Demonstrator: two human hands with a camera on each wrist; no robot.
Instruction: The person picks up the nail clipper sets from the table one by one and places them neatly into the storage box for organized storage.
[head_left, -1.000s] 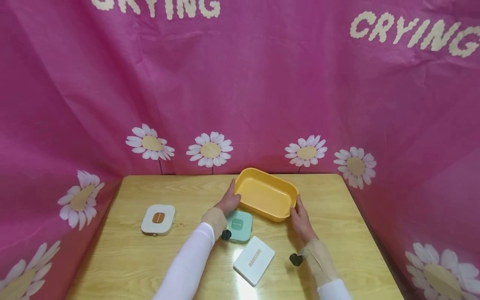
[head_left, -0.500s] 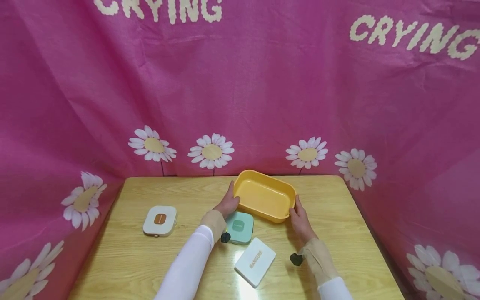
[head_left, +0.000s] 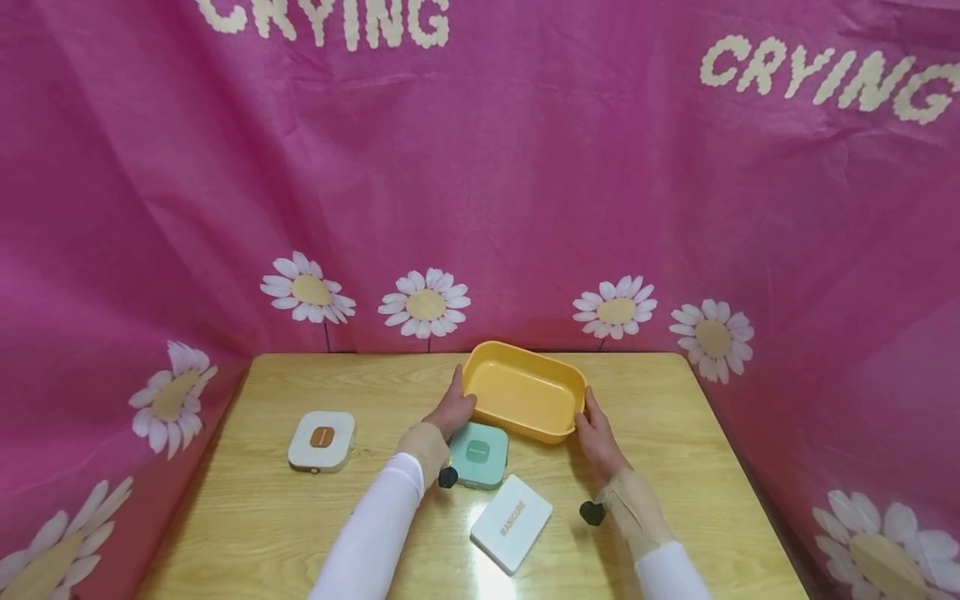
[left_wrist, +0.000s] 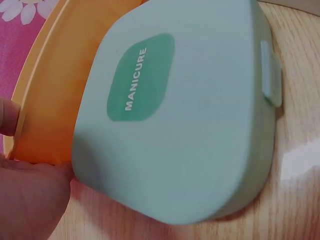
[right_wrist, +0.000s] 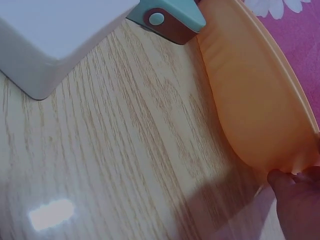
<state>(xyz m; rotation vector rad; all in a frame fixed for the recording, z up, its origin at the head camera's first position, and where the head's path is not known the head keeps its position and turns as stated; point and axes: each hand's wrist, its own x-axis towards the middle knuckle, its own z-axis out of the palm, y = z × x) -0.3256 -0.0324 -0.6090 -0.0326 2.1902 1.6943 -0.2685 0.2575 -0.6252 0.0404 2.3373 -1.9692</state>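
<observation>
A light wooden worktop [head_left: 660, 467] with a glossy grain carries four things. A yellow-orange tub [head_left: 525, 392] sits near the far edge, about the middle, its open side up. Just in front of it, touching its near wall in the left wrist view, lies a mint-green case [head_left: 478, 454] lettered MANICURE. Nearer the front edge, just beside the green case, a white flat box [head_left: 511, 522] lies turned at an angle, also lettered MANICURE. Well apart to the left rests a white case with a brown centre patch [head_left: 322, 440]
</observation>
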